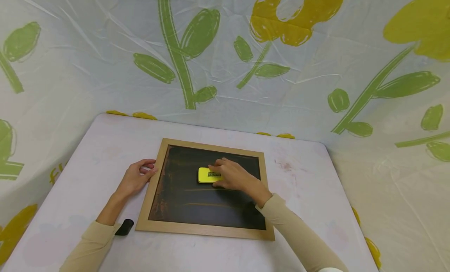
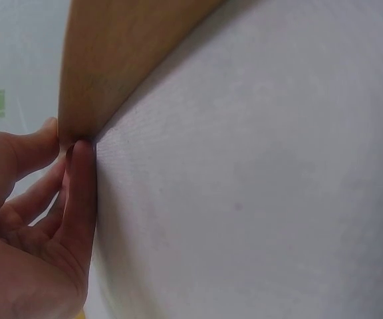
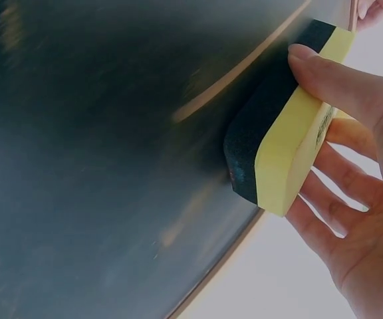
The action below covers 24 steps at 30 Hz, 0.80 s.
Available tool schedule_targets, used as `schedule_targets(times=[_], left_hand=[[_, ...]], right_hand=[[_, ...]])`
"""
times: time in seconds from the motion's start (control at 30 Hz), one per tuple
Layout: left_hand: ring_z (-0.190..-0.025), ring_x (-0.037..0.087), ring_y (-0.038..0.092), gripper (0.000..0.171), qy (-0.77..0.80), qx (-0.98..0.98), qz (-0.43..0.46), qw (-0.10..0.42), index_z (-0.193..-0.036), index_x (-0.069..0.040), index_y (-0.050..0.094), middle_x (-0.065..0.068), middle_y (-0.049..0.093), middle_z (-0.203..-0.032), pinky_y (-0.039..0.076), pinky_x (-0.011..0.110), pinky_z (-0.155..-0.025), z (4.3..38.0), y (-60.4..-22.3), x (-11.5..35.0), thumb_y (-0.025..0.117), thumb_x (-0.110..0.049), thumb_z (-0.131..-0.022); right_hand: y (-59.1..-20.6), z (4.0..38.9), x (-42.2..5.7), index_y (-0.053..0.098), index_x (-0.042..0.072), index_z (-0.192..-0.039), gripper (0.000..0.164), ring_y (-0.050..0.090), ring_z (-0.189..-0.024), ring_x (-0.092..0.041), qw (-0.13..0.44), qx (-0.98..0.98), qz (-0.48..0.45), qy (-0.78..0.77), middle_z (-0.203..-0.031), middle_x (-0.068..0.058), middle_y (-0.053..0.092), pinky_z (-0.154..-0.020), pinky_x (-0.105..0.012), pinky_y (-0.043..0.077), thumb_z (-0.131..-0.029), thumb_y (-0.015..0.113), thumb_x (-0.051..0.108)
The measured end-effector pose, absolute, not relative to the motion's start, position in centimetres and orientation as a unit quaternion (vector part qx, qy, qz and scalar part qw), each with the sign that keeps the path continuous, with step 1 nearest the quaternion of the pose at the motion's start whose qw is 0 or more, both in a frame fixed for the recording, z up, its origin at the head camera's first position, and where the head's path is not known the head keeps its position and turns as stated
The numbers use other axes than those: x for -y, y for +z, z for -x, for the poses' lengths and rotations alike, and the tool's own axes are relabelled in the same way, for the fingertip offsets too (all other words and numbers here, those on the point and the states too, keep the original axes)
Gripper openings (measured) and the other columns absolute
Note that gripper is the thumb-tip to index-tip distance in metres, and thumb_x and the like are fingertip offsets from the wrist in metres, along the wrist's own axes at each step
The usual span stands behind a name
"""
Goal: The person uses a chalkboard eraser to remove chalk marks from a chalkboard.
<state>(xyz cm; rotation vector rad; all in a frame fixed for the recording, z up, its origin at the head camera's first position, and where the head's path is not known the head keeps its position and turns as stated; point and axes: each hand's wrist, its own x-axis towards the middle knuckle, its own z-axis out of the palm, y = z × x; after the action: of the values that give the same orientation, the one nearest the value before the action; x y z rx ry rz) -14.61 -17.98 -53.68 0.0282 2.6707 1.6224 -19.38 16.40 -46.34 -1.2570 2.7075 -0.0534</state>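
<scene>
A chalkboard (image 1: 211, 209) in a light wooden frame lies on the white table, with faint orange streaks and smears across its dark surface. My right hand (image 1: 232, 174) grips a yellow-and-black board eraser (image 1: 207, 176) near the board's middle, thumb on one long side and fingers on the other. In the right wrist view, the eraser's (image 3: 291, 146) black felt side faces the board near a pale orange streak. At the frame's left edge is my left hand (image 1: 135, 178); the left wrist view shows its thumb and fingers pinching the wooden frame (image 2: 112, 60).
A small black object (image 1: 124, 227) sits beside the left sleeve, partly hidden by it. White table surface (image 1: 302, 209) surrounds the board. Behind and at the sides hangs a white cloth (image 1: 116, 68) printed with flowers and green leaves.
</scene>
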Motion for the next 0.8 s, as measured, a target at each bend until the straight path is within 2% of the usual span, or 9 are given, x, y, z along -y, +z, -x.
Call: schedule_targets(times=[0.33,0.6,0.8], left_hand=[[-0.083,0.02,0.065,0.041,0.518,-0.855,-0.01,0.002,-0.131,0.013,0.058,0.026,0.065,-0.111,0.055,0.021,-0.062,14.4,-53.5,17.9,0.068,-0.013,-0.101],[-0.086,0.026,0.067,0.042,0.519,-0.855,-0.012,0.002,-0.132,0.013,0.058,0.027,0.065,-0.112,0.054,0.02,-0.061,14.3,-53.4,17.9,0.068,-0.012,-0.101],[-0.085,0.025,0.067,0.04,0.525,-0.851,-0.021,-0.007,-0.131,0.014,0.058,0.027,0.065,-0.112,0.054,0.021,-0.061,14.2,-53.4,17.9,0.067,-0.01,-0.101]], right_hand=[[-46.0,19.2,-18.6,0.063,0.005,-0.14,0.065,0.058,-0.097,-0.021,0.077,-0.912,0.401,-0.032,-0.122,-0.012,0.066,-0.083,-0.035,0.054,-0.086,0.085,0.032],[-45.9,18.8,-20.8,0.062,0.004,-0.14,0.066,0.059,-0.098,-0.024,0.071,-0.923,0.375,-0.04,-0.121,-0.014,0.066,-0.084,-0.038,0.055,-0.085,0.087,0.031],[-46.2,18.6,-22.6,0.064,0.003,-0.139,0.066,0.06,-0.097,-0.023,0.055,-0.926,0.369,-0.052,-0.119,-0.013,0.067,-0.083,-0.036,0.056,-0.083,0.088,0.03]])
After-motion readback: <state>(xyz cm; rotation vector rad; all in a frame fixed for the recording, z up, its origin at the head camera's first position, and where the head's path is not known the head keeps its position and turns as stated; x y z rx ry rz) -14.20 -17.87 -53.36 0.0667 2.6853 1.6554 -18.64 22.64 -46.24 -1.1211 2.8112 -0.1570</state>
